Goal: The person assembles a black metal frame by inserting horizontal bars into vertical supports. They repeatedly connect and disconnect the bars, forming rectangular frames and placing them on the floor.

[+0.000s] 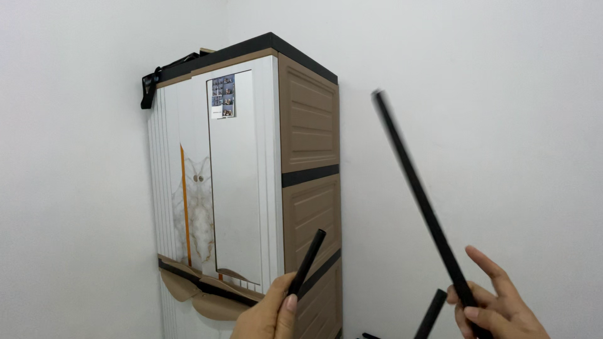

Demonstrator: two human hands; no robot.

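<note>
Before the tall plastic wardrobe (245, 182), left hand (267, 314) gripped a short black rod (308, 260); right hand (499, 311) gripped a long black rod (418, 194), both unjoined.

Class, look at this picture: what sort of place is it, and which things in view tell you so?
Probably a room in a home, perhaps a bedroom corner. A tall plastic wardrobe with brown side panels stands against plain white walls, with a photo sheet stuck on its door. The left hand and right hand hold black rods.
</note>
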